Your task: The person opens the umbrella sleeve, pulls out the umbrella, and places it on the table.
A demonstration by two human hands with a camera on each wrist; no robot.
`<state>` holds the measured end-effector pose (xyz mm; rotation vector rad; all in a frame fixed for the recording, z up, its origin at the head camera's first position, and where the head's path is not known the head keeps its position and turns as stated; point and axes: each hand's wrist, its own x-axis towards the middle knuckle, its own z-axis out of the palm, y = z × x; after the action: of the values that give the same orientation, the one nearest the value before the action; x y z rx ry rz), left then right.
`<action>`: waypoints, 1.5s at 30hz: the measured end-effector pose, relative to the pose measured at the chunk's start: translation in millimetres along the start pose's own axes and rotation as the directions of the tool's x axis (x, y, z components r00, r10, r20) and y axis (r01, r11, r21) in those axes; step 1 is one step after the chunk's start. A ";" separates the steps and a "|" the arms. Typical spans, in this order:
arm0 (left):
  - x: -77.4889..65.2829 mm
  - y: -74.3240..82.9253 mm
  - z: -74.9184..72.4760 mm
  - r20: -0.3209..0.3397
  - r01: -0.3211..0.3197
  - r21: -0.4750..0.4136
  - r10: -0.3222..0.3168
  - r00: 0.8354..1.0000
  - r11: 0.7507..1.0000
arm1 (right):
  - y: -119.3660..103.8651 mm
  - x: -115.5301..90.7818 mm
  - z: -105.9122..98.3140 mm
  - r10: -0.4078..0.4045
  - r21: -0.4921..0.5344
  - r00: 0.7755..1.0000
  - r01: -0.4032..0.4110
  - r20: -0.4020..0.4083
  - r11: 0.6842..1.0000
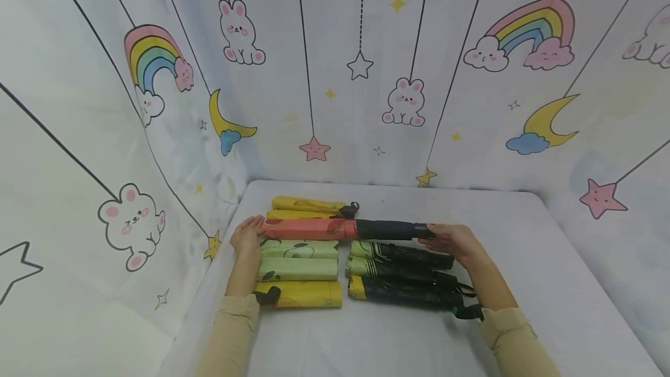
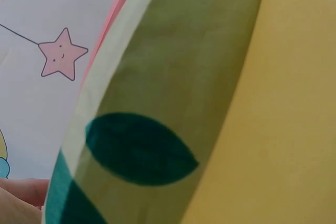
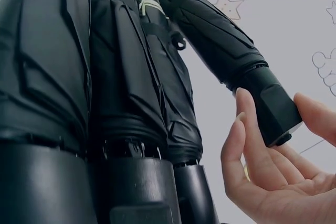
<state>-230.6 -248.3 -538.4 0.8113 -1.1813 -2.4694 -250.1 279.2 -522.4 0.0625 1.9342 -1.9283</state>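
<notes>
A red sleeve (image 1: 303, 229) lies across the back of the group, its right end meeting a folded black umbrella (image 1: 384, 230). My left hand (image 1: 248, 235) pinches the sleeve's left end. At the umbrella's other end, my right hand (image 1: 452, 241) holds the black handle (image 3: 270, 106) between thumb and fingers. In front lie two light green sleeves (image 1: 298, 269) and a yellow sleeve (image 1: 309, 294) on the left. Folded black umbrellas (image 1: 408, 290) with green or yellow ends lie opposite them on the right. The left wrist view is mostly filled by a green sleeve (image 2: 173, 66), hiding most of that hand.
Behind the red sleeve lie yellow-covered umbrellas (image 1: 309, 205) with a black strap end (image 1: 349, 209). A black handle end (image 1: 268, 296) shows at the front yellow sleeve's left. Everything rests on a white-covered table (image 1: 398, 342), enclosed by printed cloth walls (image 1: 335, 103).
</notes>
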 end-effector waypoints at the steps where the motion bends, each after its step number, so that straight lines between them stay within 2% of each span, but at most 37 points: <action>1: 0.0 0.3 -0.2 0.000 -0.001 0.005 0.001 1.000 1.000 | 0.0 -0.2 -0.8 -0.001 0.000 1.000 0.001 0.003 1.000; 8: 4.6 -1.4 -1.9 -0.010 -0.005 0.008 0.005 1.000 1.000 | 1.8 -1.9 -7.6 0.001 0.036 1.000 -0.001 0.007 0.999; 16: 11.1 -12.4 -3.4 -0.033 -0.052 0.004 0.052 0.998 0.999 | 4.4 -7.1 -13.6 0.008 0.038 1.000 -0.007 -0.018 0.999; 22: 10.8 -13.5 -2.9 -0.028 -0.077 0.018 0.078 0.997 0.997 | 7.5 -8.1 -21.5 0.013 0.031 1.000 -0.012 -0.021 0.999; 29: 9.5 -11.2 -4.5 -0.031 -0.049 0.009 0.050 0.998 0.999 | 11.2 -8.3 -32.4 0.037 0.060 0.999 -0.035 -0.018 0.998; 35: 7.2 -7.0 -5.4 -0.016 -0.010 -0.016 0.010 1.000 1.000 | 13.4 -11.2 -40.1 0.022 0.024 1.000 -0.022 -0.001 0.999; 40: 3.7 -4.1 -5.1 -0.022 -0.014 0.002 0.014 1.000 1.000 | 14.1 -12.7 -44.2 0.012 -0.003 1.000 -0.012 0.001 1.000; 45: 7.0 -8.2 -6.8 -0.021 -0.023 0.013 0.023 1.000 1.000 | 16.3 -13.9 -49.8 0.022 0.004 1.000 -0.022 -0.007 1.000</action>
<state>-232.3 -250.8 -550.8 0.8210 -1.1936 -2.4312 -244.8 331.6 -535.5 0.0917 1.9268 -1.9199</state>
